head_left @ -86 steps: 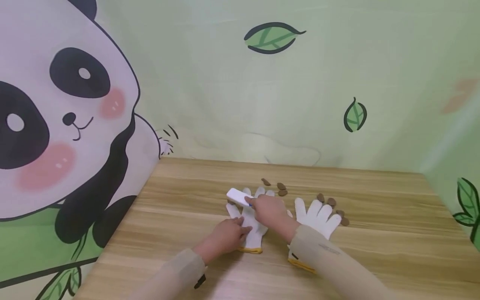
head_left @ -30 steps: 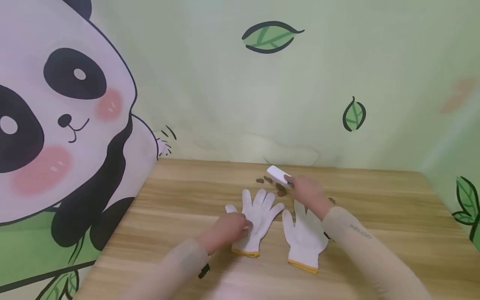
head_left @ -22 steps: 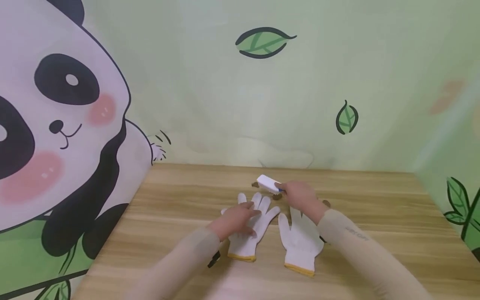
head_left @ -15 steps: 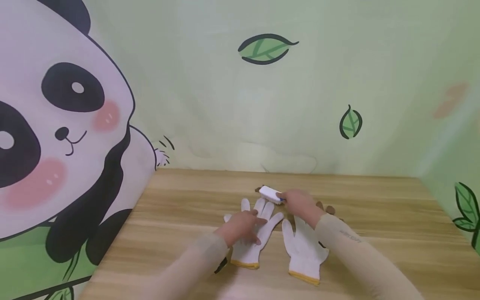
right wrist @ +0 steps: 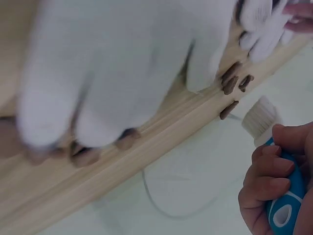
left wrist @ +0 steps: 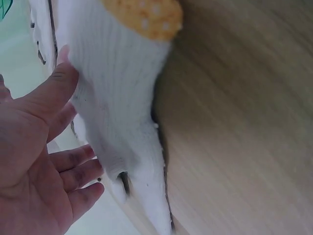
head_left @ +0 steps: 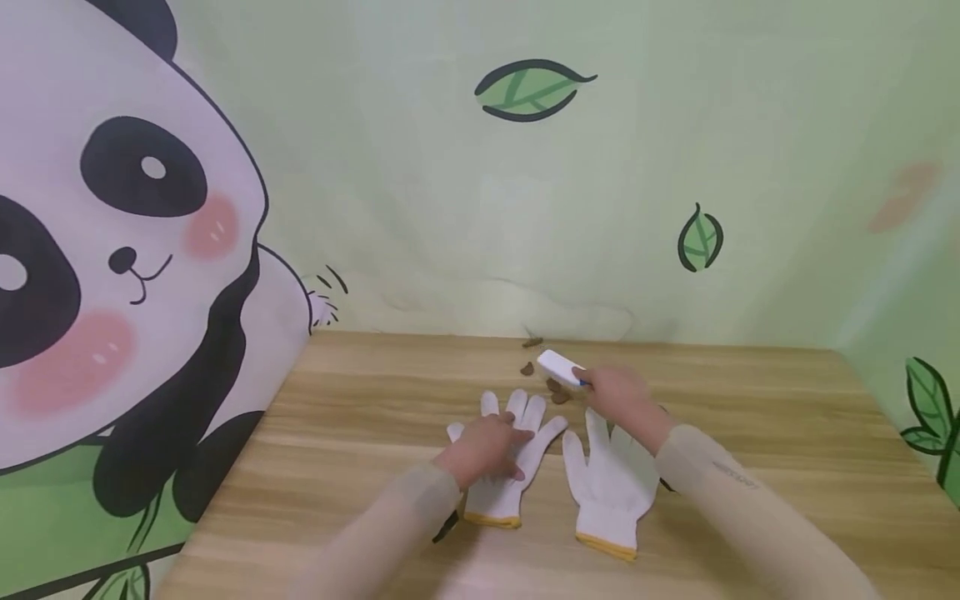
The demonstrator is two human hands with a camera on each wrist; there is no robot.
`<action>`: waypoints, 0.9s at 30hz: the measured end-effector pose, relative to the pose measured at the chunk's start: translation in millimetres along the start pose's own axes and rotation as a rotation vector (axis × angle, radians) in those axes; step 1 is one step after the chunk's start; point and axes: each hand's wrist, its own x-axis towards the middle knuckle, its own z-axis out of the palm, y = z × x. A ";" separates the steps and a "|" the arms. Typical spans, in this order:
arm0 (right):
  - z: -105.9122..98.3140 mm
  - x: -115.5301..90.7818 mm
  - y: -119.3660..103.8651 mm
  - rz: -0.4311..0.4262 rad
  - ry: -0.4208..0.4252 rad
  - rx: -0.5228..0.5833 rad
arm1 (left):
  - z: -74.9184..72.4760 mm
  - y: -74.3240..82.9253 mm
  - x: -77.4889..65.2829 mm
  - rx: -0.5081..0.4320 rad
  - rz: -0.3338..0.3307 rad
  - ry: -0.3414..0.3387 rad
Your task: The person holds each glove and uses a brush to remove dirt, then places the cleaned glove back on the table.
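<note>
Two white knitted gloves with yellow cuffs lie flat on the wooden table. On the left glove rests my left hand, its fingers loosely spread; the left wrist view shows thumb and fingertips at the fabric. My right hand grips the blue handle of a brush, which is above the table beyond the gloves. White bristles show in the right wrist view. Close to the brush are several small brown pieces. My right forearm covers part of the right glove.
More brown pieces lie at the fingertips of the right glove. One brown piece is by the back edge of the table, where a green wall cloth with a panda print stands.
The brush has gone from the left glove to the brown pieces beyond it, then up and right. One piece now lies farther back. My left hand has moved onto the glove's middle.
</note>
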 end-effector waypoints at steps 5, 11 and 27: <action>1.4 -28.1 1.4 -0.071 0.069 -0.011 | 0.7 -4.5 3.2 0.010 -0.021 0.005; 10.2 -46.7 4.4 -0.065 0.059 -0.034 | 2.3 -6.9 3.7 0.013 -0.033 0.023; 20.7 -26.4 4.5 0.080 -0.004 -0.022 | 6.0 6.5 4.2 0.110 -0.013 0.032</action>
